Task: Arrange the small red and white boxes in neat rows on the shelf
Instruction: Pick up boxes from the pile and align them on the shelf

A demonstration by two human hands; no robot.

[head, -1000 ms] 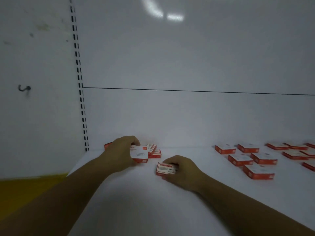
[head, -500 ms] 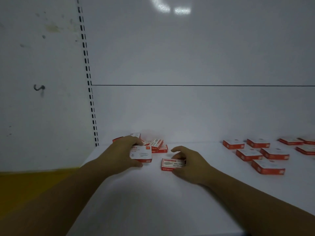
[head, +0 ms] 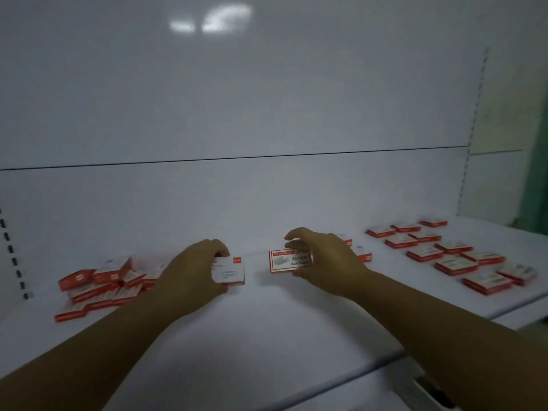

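Fingers [head: 292, 236] of the right hand [head: 323, 256] pinch a small red and white box [head: 289, 260] by its top and bottom edges, its printed face tilted toward the camera above the white shelf [head: 267, 336]. Beside it, apart, the left hand [head: 192, 271] clamps a second box [head: 229, 270], thumb underneath, fingers curled over the top. Left of that hand a loose heap of boxes [head: 95, 286] lies jumbled on the shelf. Right of the right hand, more boxes [head: 450, 256] lie flat in spaced rows. A white back panel [head: 267, 114] rises behind the shelf.
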